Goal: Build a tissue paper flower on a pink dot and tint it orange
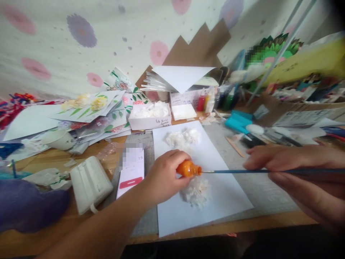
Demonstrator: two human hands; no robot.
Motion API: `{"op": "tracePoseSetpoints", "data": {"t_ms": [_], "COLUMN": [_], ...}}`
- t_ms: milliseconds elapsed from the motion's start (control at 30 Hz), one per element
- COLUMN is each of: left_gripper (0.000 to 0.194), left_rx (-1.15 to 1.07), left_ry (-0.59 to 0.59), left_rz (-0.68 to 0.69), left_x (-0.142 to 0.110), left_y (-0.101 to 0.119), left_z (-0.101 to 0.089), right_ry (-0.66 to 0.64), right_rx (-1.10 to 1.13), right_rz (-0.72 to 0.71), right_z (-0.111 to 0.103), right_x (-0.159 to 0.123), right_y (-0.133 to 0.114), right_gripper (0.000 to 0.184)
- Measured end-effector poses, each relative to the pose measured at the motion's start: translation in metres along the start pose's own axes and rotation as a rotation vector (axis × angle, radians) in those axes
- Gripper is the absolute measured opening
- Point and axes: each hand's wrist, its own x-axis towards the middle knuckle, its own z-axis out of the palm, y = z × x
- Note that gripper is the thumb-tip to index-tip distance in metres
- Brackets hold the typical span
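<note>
My left hand [168, 172] is wrapped round a small orange paint bottle [186, 168], which lies tilted on its side with its uncapped mouth facing right. Between the fingers of my right hand [293, 172] is a thin blue paintbrush [237, 171], held level. Its bristle tip sits at or just inside the bottle's mouth; which of the two I cannot tell. Below both is a white sheet of paper [172, 219] bearing fluffy white crumpled-paper clumps, one [198, 192] under the bottle and a pair [183, 136] farther back.
A phone [132, 169] and a white power bank [91, 183] lie left of the sheet. Behind stand a white box [151, 120] of crumpled tissue and several paint bottles [208, 100]. On the right are a wooden stick [235, 145], tools and a cardboard box [293, 113].
</note>
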Motion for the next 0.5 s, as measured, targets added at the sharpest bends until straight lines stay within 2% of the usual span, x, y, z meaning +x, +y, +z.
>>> {"op": "tracePoseSetpoints", "data": {"t_ms": [100,167,333,500], "left_gripper": [0.014,0.013,0.014,0.014], "left_rx": [-0.01,-0.015,-0.019,0.008], "left_ry": [-0.014,-0.016,-0.019,-0.015], "left_rz": [0.0,-0.005,-0.024,-0.019], "left_x": [0.0,0.0,0.001,0.003], "left_y": [0.0,0.0,0.0,-0.003], "left_z": [-0.001,-0.001,-0.001,0.0], "right_ry": [0.003,0.06,0.039,0.098], "right_rx": [-0.068,-0.063,0.038,0.022], "right_rz": [0.017,0.047,0.042,0.086], "right_z": [0.001,-0.001,-0.007,-0.001], "right_x": [0.006,0.009,0.013,0.009], "right_y": [-0.005,-0.002,0.005,-0.003], "right_gripper": [0.009,0.007,0.006,0.004]}}
